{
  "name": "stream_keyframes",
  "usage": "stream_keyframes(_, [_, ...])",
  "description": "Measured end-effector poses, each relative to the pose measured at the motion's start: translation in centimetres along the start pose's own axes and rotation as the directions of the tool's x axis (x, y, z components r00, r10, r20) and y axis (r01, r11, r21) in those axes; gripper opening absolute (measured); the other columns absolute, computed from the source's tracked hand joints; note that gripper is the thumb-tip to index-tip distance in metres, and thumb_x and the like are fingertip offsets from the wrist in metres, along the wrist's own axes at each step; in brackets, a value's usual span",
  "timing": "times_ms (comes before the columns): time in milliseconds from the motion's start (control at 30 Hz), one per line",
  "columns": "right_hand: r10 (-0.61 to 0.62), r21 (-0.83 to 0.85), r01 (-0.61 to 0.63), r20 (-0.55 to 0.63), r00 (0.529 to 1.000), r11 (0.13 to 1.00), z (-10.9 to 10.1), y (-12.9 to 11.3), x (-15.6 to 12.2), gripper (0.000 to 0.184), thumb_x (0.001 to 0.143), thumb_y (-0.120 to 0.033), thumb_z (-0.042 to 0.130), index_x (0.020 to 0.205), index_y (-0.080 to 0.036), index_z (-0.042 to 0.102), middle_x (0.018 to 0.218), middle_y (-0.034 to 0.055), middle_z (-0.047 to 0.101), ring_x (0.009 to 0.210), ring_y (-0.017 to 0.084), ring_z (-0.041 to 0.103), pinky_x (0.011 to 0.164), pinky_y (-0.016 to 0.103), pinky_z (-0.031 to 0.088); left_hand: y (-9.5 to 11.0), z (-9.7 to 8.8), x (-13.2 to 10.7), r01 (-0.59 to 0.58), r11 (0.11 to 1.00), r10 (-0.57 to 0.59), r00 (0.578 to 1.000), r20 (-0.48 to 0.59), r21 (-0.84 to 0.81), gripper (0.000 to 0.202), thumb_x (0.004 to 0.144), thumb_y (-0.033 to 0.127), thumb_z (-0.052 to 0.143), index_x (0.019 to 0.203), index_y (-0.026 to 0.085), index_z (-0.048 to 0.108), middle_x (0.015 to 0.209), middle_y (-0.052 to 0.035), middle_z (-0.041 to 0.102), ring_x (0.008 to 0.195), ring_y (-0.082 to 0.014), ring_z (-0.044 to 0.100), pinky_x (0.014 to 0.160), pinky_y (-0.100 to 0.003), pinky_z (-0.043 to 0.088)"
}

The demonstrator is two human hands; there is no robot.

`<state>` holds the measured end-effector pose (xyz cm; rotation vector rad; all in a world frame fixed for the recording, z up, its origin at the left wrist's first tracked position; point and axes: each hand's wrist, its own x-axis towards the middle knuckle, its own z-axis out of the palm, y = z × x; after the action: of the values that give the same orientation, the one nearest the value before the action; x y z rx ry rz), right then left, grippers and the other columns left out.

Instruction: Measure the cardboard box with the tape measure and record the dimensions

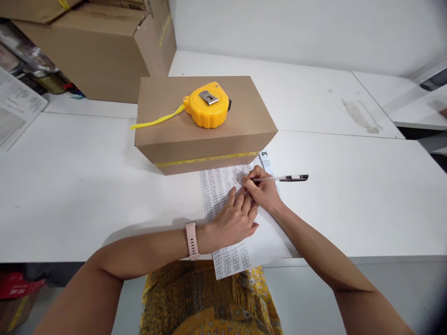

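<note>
My right hand (262, 187) is closed around a pen (291, 177) with a clear barrel and black cap end. Its tip meets a sheet of paper (230, 266) covered in columns of small handwriting. My left hand (237, 216) lies flat on the same sheet, fingers stretched toward the pen tip, with a pink watch strap on the wrist. Just beyond the hands stands a closed cardboard box (206, 144), covering the sheet's far edge. On top of the box sits a yellow tape measure (209, 109) with a yellow wrist cord. A printed light-blue item (267, 164) shows partly under the paper.
A larger cardboard box (94, 56) stands at the back left, beside wrapped items (35, 65) and a printed sheet (16, 109). The white table (87, 181) has its front edge close to my body. A wall (296, 32) rises behind it.
</note>
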<state>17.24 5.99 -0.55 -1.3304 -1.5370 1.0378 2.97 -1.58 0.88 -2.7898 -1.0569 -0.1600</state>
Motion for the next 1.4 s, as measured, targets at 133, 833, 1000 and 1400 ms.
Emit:
stream_keyframes(133, [-0.002, -0.003, 0.002, -0.002, 1.0, 1.0, -0.01, -0.01, -0.03, 0.025, 0.082, -0.03, 0.067, 0.069, -0.024, 0.046, 0.059, -0.0058, 0.046, 0.055, 0.011, 0.041, 0.054, 0.028, 0.036, -0.03, 0.11, -0.04, 0.002, 1.0, -0.002, 1.0, -0.005, -0.006, 0.06, 0.103, 0.046, 0.047, 0.14, 0.0, 0.058, 0.14, -0.0291, 0.06, 0.135, -0.0429, 0.054, 0.113, -0.06, 0.037])
stream_keyframes(833, [0.002, 0.018, -0.002, -0.008, 1.0, 1.0, -0.1, -0.07, 0.09, 0.024, 0.078, -0.028, 0.066, 0.067, -0.023, 0.045, 0.06, -0.0061, 0.045, 0.055, 0.01, 0.04, 0.053, 0.027, 0.035, -0.02, 0.02, 0.01, 0.001, 1.0, -0.001, 1.0, -0.018, -0.005, 0.061, 0.103, 0.046, 0.047, 0.142, 0.0, 0.057, 0.139, -0.0292, 0.061, 0.134, -0.0431, 0.055, 0.112, -0.059, 0.04])
stream_keyframes(1000, [-0.005, 0.028, 0.004, 0.004, 1.0, 1.0, -0.1, 0.25, 0.12, 0.024, 0.079, -0.027, 0.066, 0.067, -0.023, 0.045, 0.061, -0.0058, 0.046, 0.056, 0.011, 0.041, 0.054, 0.028, 0.035, -0.05, 0.03, 0.0, 0.002, 1.0, -0.003, 1.0, -0.022, -0.005, 0.061, 0.103, 0.046, 0.047, 0.141, 0.0, 0.058, 0.14, -0.0295, 0.059, 0.134, -0.0435, 0.055, 0.112, -0.059, 0.04])
stream_keyframes(1400, [0.008, 0.035, -0.007, -0.009, 1.0, 0.999, -0.22, 0.14, 0.18, 0.023, 0.076, -0.025, 0.064, 0.067, -0.024, 0.044, 0.06, -0.0064, 0.044, 0.055, 0.011, 0.039, 0.052, 0.027, 0.034, -0.02, 0.0, -0.09, 0.001, 1.0, -0.001, 1.0, -0.024, -0.008, 0.06, 0.103, 0.045, 0.047, 0.142, 0.001, 0.058, 0.141, -0.0284, 0.06, 0.135, -0.0432, 0.054, 0.112, -0.059, 0.04])
